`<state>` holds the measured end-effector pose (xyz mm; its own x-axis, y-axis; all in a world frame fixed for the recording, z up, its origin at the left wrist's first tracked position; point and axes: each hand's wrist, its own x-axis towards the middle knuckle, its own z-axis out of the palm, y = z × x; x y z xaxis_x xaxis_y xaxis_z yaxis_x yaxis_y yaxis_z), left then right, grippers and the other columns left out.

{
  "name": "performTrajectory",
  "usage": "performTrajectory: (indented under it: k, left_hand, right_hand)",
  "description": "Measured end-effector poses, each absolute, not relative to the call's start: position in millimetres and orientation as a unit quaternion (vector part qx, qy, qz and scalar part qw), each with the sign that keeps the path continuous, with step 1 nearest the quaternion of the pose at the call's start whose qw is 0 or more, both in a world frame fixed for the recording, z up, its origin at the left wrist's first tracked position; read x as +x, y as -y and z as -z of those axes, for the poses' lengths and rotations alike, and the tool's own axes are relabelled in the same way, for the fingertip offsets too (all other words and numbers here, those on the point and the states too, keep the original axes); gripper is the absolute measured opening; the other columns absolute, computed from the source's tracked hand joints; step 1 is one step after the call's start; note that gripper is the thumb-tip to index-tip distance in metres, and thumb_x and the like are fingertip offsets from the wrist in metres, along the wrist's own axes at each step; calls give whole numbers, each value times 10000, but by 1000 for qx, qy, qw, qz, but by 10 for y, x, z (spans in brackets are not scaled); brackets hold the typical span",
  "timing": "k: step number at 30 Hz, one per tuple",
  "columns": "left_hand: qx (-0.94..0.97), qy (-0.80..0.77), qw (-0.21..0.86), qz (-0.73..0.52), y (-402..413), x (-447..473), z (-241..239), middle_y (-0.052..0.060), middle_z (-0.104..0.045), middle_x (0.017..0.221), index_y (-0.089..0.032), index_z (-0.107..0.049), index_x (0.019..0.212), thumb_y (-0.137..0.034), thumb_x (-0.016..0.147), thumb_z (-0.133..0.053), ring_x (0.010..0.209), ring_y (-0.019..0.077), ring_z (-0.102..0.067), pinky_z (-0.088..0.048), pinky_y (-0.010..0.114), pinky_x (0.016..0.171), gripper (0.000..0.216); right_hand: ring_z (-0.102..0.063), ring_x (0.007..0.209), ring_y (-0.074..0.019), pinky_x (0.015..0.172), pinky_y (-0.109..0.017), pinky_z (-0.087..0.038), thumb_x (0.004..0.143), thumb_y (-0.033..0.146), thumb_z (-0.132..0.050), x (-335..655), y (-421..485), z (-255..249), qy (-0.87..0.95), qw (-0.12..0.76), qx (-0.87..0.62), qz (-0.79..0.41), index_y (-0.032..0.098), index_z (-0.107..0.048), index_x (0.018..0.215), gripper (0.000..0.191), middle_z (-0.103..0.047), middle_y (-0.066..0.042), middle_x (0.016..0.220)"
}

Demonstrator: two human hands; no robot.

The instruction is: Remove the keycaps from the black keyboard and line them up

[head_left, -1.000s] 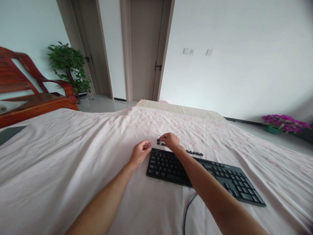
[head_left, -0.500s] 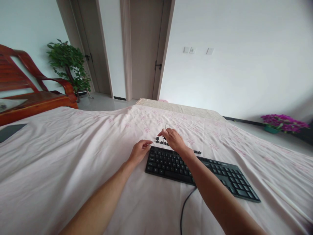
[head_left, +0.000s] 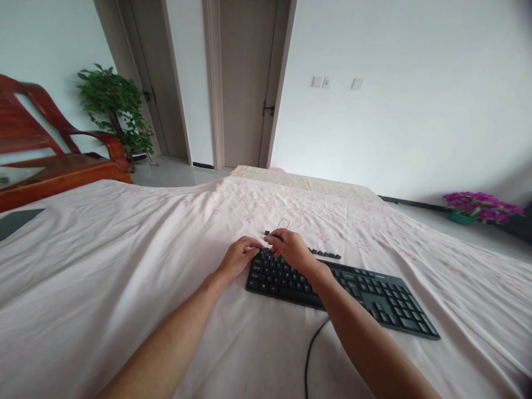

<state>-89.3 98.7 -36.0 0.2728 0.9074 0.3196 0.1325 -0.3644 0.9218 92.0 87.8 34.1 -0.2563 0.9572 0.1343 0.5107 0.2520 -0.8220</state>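
A black keyboard (head_left: 291,296) lies slightly turned on the cloth. At its far left corner is my left hand (head_left: 240,256), thumb and forefinger closed on the edge there. My right hand (head_left: 288,247) is over the far left keys, fingers pinched round a thin wire keycap puller (head_left: 284,223) whose loop sticks up behind the knuckles. The puller's lower end is close to the corner keys; whether it grips a key I cannot tell. Behind the keyboard lie a row of loose black keycaps (head_left: 326,255), partly covered by my right hand, and a separate keycap (head_left: 266,233).
A pale flowered cloth (head_left: 187,310) with creases covers the surface. The keyboard's cable (head_left: 310,349) runs toward me. A dark flat object (head_left: 19,221) lies at the left edge. Beyond are a wooden bench (head_left: 83,166), a green plant (head_left: 114,108) and purple flowers (head_left: 482,206).
My right hand has come down and left with the keycap puller, from above the loose keycaps to the keyboard's far left corner. My left fingertips have shifted slightly right onto the corner.
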Motion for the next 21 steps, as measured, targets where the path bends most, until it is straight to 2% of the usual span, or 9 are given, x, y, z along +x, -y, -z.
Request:
performTrajectory:
  k: [6, 9, 16, 21]
  left_hand:
    - [704, -376, 400, -452, -982, -905, 366, 57, -623, 1068, -216, -711, 928, -217, 794, -576, 1028, 184, -586, -499, 266, 822, 190]
    - [715, -381, 390, -438, -986, -912, 369, 61, -621, 1083, -218, -714, 941, -228, 794, -584, 1027, 185, -584, -499, 263, 810, 197]
    - [746, -380, 365, -407, -1003, -922, 380, 49, -631, 1044, -225, -714, 957, -212, 785, -591, 989, 184, -586, -492, 269, 798, 212]
    - [763, -382, 329, -405, -992, -930, 375, 45, -635, 1046, -240, -713, 983, -207, 793, -588, 1014, 191, -577, -469, 292, 860, 230]
  right_hand:
    - [-603, 569, -120, 529, -197, -451, 874, 340, -512, 881, -870, -241, 747, 324, -505, -286, 170, -650, 835, 222, -636, -14, 687]
    - [-606, 660, -125, 599, -203, -445, 893, 318, -495, 859, -836, -245, 782, 318, -487, -222, 174, -648, 841, 217, -648, -30, 792]
    - [-604, 813, -148, 736, -225, -428, 907, 288, -498, 764, -832, -260, 821, 289, -473, -134, 163, -656, 875, 203, -648, -57, 869]
    - [-601, 771, -139, 705, -217, -426, 906, 260, -491, 808, -893, -188, 807, 294, -489, -149, 167, -645, 824, 198, -648, -33, 802]
